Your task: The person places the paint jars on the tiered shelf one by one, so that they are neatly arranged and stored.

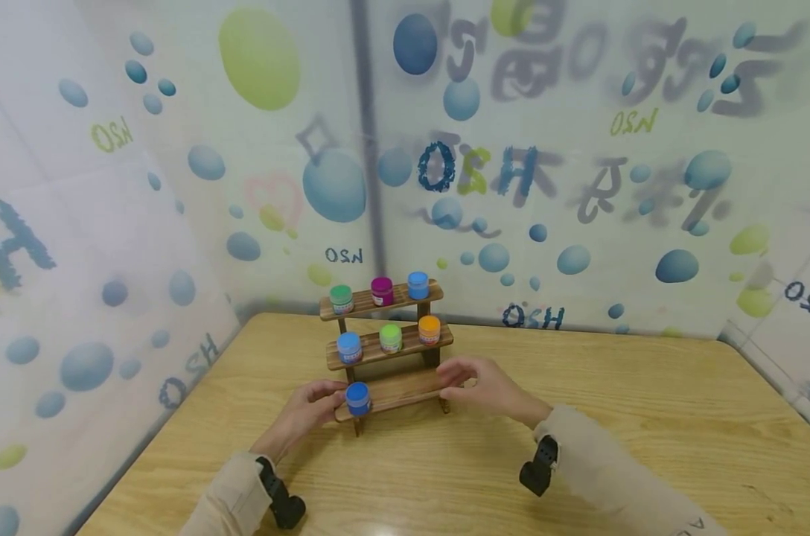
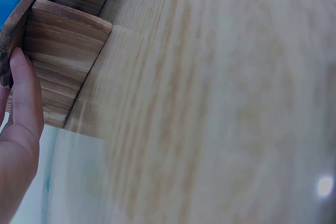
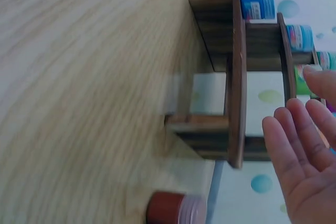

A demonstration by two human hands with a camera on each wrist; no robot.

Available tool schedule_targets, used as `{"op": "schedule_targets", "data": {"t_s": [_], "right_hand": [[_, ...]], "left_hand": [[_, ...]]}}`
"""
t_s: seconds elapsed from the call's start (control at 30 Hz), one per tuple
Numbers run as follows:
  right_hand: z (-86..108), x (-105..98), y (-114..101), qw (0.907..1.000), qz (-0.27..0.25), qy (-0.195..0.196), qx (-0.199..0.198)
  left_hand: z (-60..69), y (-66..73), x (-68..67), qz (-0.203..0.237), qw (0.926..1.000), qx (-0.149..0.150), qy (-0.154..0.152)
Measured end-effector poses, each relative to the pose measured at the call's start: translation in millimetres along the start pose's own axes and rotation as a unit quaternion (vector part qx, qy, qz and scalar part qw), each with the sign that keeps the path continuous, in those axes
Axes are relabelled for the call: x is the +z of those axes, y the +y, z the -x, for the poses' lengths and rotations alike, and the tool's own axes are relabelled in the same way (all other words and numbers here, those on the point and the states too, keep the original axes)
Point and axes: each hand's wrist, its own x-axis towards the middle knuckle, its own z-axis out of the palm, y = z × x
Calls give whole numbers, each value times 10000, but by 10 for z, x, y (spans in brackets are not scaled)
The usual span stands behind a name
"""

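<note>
A three-step wooden display rack (image 1: 405, 388) stands on the table with small paint jars on it. My left hand (image 1: 302, 413) grips the left end of the bottom step, beside a dark blue paint jar (image 1: 358, 400). At that step's right end hovers my right hand (image 1: 488, 388), its fingers loosely bent and nothing in them; the right wrist view shows the fingers (image 3: 286, 153) apart from the wood. On the middle step sit a blue jar (image 1: 349, 348), a light green jar (image 1: 391, 339) and an orange jar (image 1: 429, 330).
Green (image 1: 341, 298), purple (image 1: 382, 291) and blue (image 1: 418, 285) jars line the top step. A reddish-brown jar (image 3: 167, 208) is near the rack's right side in the right wrist view. Behind the table (image 1: 619, 424) hangs a bubble-printed curtain (image 1: 566, 223).
</note>
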Motion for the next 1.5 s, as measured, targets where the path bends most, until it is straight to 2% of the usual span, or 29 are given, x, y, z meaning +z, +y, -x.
{"op": "schedule_targets", "data": {"t_s": [0.27,0.6,0.87,1.03,1.17,1.3,1.5], "right_hand": [[187,-337,122,9992,115,380,47],[342,-523,338,9954,510,755,290],[404,-561,514,9902,731,1003,641],[422,-560,605,9885,607,1083,860],[445,-540,692,9891,396,1004,1001],[455,-509,799,9911,308,910,917],[443,-451,871,9918,474,866,813]], "left_hand": [[0,-5,-1,17,10000,-5,8],[7,-2,3,62,10000,22,7],[-2,-18,0,28,10000,6,6],[-9,-23,-6,1,10000,24,-11],[-8,-25,-6,-7,10000,31,-25],[-8,-24,-2,-12,10000,3,16],[-12,-24,-4,-22,10000,-26,53]]}}
